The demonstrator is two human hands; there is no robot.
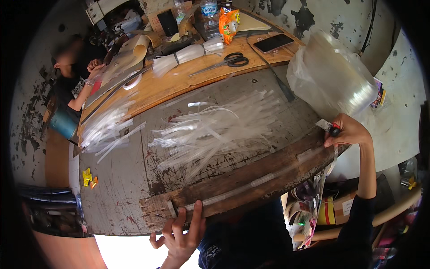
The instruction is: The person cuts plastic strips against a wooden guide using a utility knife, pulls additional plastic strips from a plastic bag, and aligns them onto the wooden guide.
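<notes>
A long dark wooden board [210, 184] lies along the table's near edge. Along it runs a clear plastic strip [233, 193], whose tail hangs past the board's right end. My left hand [181, 231] has its fingers spread, the tips resting on the board's left end beside a small upright metal piece [171, 209] and the strip's end. At the opposite end, my right hand [354, 130] is closed on a small blade tool [334, 130] with a red and black handle. Beyond the board lies a loose heap of cut clear strips [219, 130].
A big roll of clear plastic [331, 76] stands at the right. Scissors [224, 63], a phone [274, 43], a tied strip bundle [186, 56] and a tape roll [132, 80] lie on the raised wooden board. More strips [107, 125] lie left. A person [76, 76] sits far left.
</notes>
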